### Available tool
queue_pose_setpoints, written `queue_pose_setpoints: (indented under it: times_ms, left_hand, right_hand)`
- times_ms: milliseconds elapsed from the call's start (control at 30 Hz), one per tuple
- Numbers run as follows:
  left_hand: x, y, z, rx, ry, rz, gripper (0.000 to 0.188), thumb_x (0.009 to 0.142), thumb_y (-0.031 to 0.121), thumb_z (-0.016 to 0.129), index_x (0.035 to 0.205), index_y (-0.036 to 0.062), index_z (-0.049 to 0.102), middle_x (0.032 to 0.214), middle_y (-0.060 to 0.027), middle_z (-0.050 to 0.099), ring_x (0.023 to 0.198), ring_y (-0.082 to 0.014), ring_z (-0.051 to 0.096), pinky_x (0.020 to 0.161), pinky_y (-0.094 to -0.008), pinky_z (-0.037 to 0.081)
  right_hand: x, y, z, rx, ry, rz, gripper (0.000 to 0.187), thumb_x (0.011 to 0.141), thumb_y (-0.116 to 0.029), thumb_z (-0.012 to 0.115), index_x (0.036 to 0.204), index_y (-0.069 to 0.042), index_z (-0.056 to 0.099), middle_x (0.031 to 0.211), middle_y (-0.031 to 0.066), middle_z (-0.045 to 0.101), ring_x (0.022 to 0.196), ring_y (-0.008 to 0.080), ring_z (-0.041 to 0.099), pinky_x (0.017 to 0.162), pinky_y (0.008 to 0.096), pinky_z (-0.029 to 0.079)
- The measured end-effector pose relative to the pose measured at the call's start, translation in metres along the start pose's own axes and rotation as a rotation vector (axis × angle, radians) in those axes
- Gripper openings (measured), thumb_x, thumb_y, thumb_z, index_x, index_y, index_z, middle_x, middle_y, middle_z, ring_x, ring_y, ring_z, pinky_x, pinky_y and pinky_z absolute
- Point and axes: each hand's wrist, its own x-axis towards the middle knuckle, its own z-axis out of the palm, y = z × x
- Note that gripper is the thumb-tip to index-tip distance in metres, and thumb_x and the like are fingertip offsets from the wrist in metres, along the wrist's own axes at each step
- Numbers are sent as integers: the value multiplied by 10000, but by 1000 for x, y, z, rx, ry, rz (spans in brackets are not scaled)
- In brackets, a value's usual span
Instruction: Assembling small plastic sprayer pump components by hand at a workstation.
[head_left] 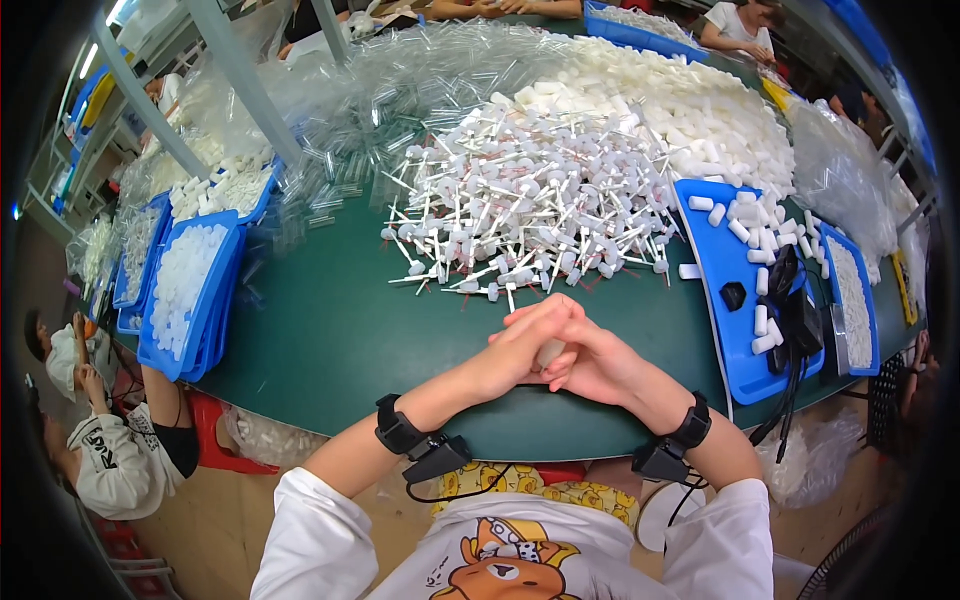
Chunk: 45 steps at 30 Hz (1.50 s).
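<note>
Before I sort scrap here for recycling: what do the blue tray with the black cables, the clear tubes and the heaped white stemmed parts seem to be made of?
Blue tray: likely moulded plastic, semi-gloss; even colour, rounded corners.
Clear tubes: probably plastic, glossy; see-through with bright streaks, though glass isn't ruled out.
White stemmed parts: apparently plastic; frosted, translucent-looking heads, opaque stems.

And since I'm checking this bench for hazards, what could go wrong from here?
The black cables trailing off the blue tray might snag, spilling its white cylinders. The loose heap of white-stemmed pieces lies just ahead of the left hand and right hand; a forward nudge could scatter some.
</note>
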Motion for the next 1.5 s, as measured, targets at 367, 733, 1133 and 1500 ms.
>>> queue_pose_setpoints:
  times_ms: [367, 733, 1133, 1500]
  left_hand:
    - [1, 0, -5, -35, -47, 108, 300, 952, 181, 429, 1215, 50, 367, 952, -31, 472, 887, -133, 514, 825, -282, 433]
    - [-3, 0, 2, 147, -52, 112, 257, 951, 173, 450, 1168, 52, 384, 783, -16, 490, 682, -101, 492, 625, -238, 403]
    - [-8, 5, 5, 292, -6, 67, 279, 966, 278, 408, 778, 72, 400, 548, 37, 344, 465, -30, 283, 406, -198, 230]
    - [-8, 3, 3, 269, 33, 6, 269, 974, 291, 370, 818, 73, 374, 569, 21, 328, 465, -51, 286, 410, -202, 249]
  right_hand:
    - [-4, -22, 6, -22, 7, -72, 647, 913, -507, 339, 1270, 28, 411, 1219, 270, 490, 652, 76, 529, 532, 161, 417]
    - [-3, -14, 4, -164, 26, -56, 323, 897, -308, 496, 1062, -31, 487, 821, 87, 560, 574, 144, 583, 503, 272, 521]
    - [0, 9, 0, -11, -192, 45, 493, 877, -305, 552, 1263, -38, 401, 1111, 101, 502, 947, 172, 542, 801, 328, 466]
    - [-1, -1, 3, 121, -206, 120, 497, 915, -244, 514, 1320, -11, 346, 1166, 117, 487, 1027, 209, 533, 900, 363, 441]
